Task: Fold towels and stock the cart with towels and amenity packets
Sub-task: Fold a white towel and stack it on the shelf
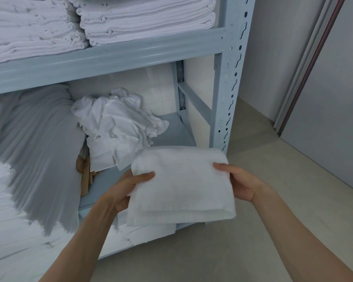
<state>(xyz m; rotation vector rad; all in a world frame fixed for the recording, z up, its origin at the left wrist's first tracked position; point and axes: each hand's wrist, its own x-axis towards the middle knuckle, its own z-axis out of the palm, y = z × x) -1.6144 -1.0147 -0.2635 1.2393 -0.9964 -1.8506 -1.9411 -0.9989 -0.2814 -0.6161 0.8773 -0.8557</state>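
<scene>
A folded white towel (181,186) is held level in front of the metal shelf unit (114,58), just above its lower shelf edge. My left hand (126,188) grips the towel's left side, thumb on top and fingers underneath. My right hand (238,182) grips its right side the same way. A crumpled heap of white cloths (118,125) lies on the middle shelf behind the towel.
Stacks of folded white linen (147,19) fill the top shelf, and more linen (29,149) fills the left of the middle shelf. A brown cardboard piece (85,176) leans beside the heap. The shelf's upright post (230,78) stands right, with beige floor (263,163) and a door (334,98) beyond.
</scene>
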